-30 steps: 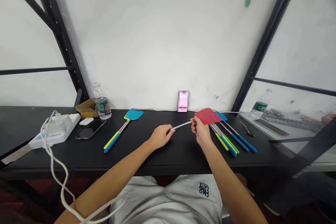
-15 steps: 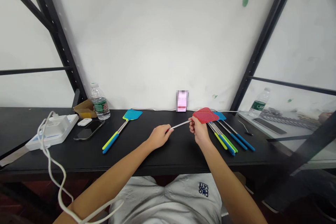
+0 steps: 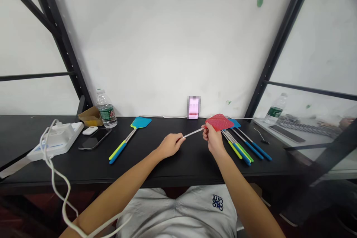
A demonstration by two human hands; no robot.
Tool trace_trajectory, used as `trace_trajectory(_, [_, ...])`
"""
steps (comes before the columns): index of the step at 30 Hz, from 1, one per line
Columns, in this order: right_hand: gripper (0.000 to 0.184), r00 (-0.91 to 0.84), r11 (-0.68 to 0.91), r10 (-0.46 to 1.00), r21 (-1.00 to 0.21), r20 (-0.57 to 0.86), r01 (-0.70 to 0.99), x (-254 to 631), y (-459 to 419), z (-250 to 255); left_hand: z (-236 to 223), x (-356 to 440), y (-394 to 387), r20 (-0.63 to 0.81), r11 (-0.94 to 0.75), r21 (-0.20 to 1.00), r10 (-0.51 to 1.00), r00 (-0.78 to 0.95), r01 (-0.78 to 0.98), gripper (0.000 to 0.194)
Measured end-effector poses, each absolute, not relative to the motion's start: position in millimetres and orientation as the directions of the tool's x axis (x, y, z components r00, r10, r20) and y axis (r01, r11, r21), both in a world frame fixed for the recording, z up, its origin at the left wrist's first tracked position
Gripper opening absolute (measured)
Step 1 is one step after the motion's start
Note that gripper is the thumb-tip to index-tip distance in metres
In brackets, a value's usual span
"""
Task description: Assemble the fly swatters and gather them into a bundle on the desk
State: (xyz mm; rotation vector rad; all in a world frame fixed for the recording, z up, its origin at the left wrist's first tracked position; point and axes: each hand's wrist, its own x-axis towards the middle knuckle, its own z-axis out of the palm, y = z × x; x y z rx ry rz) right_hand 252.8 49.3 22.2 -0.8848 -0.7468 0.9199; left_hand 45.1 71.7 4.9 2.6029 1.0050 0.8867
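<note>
A red fly swatter (image 3: 219, 122) with a thin metal shaft is held across the middle of the desk by both my hands. My left hand (image 3: 170, 145) is closed round its handle end, which the fingers mostly hide. With my right hand (image 3: 213, 137) I pinch the base of the red mesh head. Just right of that hand, several fly swatters with yellow, green and blue handles (image 3: 239, 151) lie fanned out, their heads partly covered by the red one. To the left, a blue fly swatter (image 3: 141, 122) lies on top of a yellow-green one (image 3: 117, 150).
A lit phone (image 3: 193, 108) stands against the wall. On the left are a water bottle (image 3: 107, 111), a cardboard box (image 3: 91, 116), a dark phone (image 3: 95, 139), a white case (image 3: 90, 130) and a power strip (image 3: 60, 139) with white cables. A small black-tipped cord (image 3: 264, 141) lies right.
The view shifts slightly. Both hands keep their hold on the red fly swatter, almost still; the fly swatters on the desk stay where they were.
</note>
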Motion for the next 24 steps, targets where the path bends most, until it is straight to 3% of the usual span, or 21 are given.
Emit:
trace_trajectory(11, [0.027, 0.456, 0.371, 0.866, -0.875, 0.205, -0.311, 251.3, 49.0, 23.3, 5.9, 45.1, 70.3, 0.434, -0.718, 0.43, 0.696, 0.572, 0.548, 0.039])
trace_trajectory(24, [0.031, 0.298, 0.255, 0.938, -0.934, 0.176, -0.251, 242.8, 45.2, 17.8, 4.9, 44.3, 68.8, 0.467, -0.677, 0.402, 0.731, 0.498, 0.616, 0.036])
